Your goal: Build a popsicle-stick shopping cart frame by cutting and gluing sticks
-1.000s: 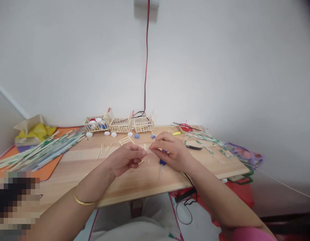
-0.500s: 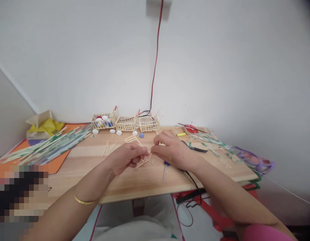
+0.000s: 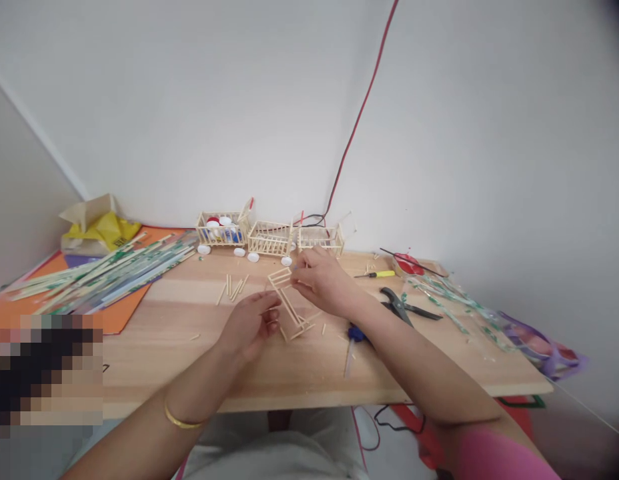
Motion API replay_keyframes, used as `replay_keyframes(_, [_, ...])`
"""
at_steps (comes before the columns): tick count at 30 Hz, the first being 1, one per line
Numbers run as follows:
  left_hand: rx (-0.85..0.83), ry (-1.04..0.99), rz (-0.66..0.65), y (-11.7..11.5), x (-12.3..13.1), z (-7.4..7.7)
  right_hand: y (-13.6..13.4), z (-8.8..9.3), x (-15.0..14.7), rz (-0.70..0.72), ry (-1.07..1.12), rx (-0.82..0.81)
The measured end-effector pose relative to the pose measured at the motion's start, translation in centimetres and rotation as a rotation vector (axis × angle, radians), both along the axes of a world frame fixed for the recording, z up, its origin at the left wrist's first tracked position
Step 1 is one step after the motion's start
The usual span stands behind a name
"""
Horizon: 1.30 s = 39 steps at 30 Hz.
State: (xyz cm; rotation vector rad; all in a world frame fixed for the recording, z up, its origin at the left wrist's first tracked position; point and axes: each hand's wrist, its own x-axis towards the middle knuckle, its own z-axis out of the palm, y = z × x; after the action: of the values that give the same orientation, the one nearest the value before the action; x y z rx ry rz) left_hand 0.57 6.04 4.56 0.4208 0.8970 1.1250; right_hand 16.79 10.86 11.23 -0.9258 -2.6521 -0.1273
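A small open frame of thin wooden sticks (image 3: 288,305) stands tilted on the table between my hands. My left hand (image 3: 249,325) is at its left side, fingers loosely curled and apart, with the tips close to the frame's long rail; whether they touch it I cannot tell. Over the frame's upper right end, my right hand (image 3: 322,281) has its thumb and fingers pinched together. What is in that pinch, if anything, is too small to make out. Several short cut sticks (image 3: 233,288) lie left of the frame.
Three stick carts stand along the wall, the left cart (image 3: 222,230) holding bottle caps. Long sticks (image 3: 114,270) lie on an orange sheet (image 3: 134,310). On the right are black pliers (image 3: 399,305), a yellow-handled screwdriver (image 3: 384,274), a blue-handled tool (image 3: 356,333) and green-white wrapper strips (image 3: 439,293).
My hands, close together before, have moved apart. The right hand has gone up over the frame's far end; the left has loosened its pinch beside the frame. The view has shifted.
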Motion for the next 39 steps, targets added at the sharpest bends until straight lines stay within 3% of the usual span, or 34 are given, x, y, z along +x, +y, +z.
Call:
replay_keyframes(17, [0.020, -0.001, -0.070, 0.5, 0.1, -0.5, 1.3, -1.2, -0.8, 0.009, -0.137, -0.016])
replay_keyframes(39, [0.013, -0.015, -0.075, 0.7, 0.2, -0.5, 1.6, -1.6, -0.4, 0.030, -0.104, -0.034])
